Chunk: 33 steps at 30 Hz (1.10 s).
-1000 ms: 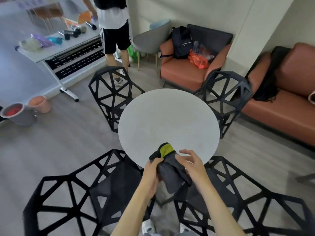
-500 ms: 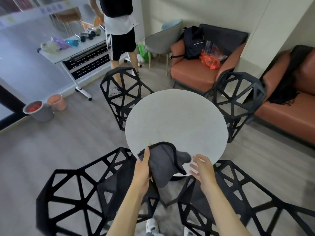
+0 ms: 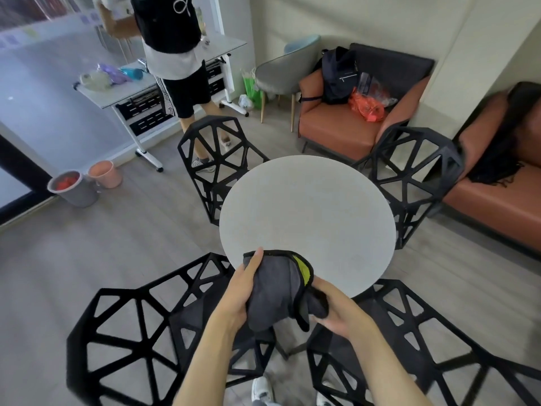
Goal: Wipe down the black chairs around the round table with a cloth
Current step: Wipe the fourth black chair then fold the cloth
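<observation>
A grey cloth (image 3: pixel 275 291) with a yellow-green inner side is bunched between both hands at the near edge of the round grey table (image 3: pixel 307 212). My left hand (image 3: pixel 241 288) grips its left side, thumb on top. My right hand (image 3: pixel 333 312) cups it from below on the right. Several black lattice chairs ring the table: one at near left (image 3: pixel 140 332), one at near right (image 3: pixel 409 347), one at far left (image 3: pixel 216 159), one at far right (image 3: pixel 415 171).
A person in black shorts (image 3: pixel 175 68) stands at a white rolling table (image 3: pixel 146 89) behind the far-left chair. Two bins (image 3: pixel 85 183) sit on the floor at left. An orange armchair (image 3: pixel 345 124) with bags and an orange sofa (image 3: pixel 497 194) line the back right.
My right hand, open and off the cloth half a second ago, has closed under it again. The cloth is refolded so the yellow-green side shows. The view has shifted left and up.
</observation>
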### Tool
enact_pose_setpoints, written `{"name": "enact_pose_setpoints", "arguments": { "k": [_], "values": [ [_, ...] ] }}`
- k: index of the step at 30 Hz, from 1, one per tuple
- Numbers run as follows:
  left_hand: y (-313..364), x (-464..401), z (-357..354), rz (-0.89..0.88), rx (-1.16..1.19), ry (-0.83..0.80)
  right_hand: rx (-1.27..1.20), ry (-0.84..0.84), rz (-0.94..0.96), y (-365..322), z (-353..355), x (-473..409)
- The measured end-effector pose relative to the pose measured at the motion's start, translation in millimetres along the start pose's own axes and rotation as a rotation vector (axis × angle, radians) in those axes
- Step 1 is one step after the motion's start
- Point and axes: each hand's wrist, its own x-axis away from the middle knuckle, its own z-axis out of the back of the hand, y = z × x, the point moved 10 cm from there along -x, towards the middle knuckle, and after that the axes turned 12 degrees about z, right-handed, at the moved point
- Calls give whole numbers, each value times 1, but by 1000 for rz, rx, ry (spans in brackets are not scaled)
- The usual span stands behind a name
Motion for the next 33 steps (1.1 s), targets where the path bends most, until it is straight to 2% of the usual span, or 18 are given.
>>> {"name": "enact_pose_setpoints", "arguments": {
  "k": [2,5,8,10,12,14,16,20,23,26,28,30,33],
  "values": [
    [-1,-3,8,-22,-43,63,-39,2,32,-2,-7,1],
    [-8,-11,30,-46,-67,241,24,142,198,-21,0,-7],
    [-17,-16,26,-29,-279,317,195,222,353,-45,-3,-9],
    [-28,-18,5,23,-304,225,319,222,402,-50,-9,-10],
    [-43,-14,-18,158,-78,73,407,212,435,-53,-15,-9],
    [-44,-13,-29,184,69,-37,490,165,467,-58,-21,-5],
    [-32,-12,-21,112,3,28,592,85,486,-62,-29,-2],
    [-9,-17,20,-122,-189,309,812,52,509,-66,-30,1],
    [5,-13,45,-214,-253,444,814,220,531,-72,-3,5],
    [18,-9,50,-324,-397,446,876,501,563,-84,30,18],
    [11,-18,41,-256,-472,390,960,569,618,-91,28,24],
    [-2,-29,30,-152,-481,332,1052,502,723,-98,2,23],
    [-27,-32,6,95,-152,148,1033,250,756,-85,-47,14]
  ]
}}
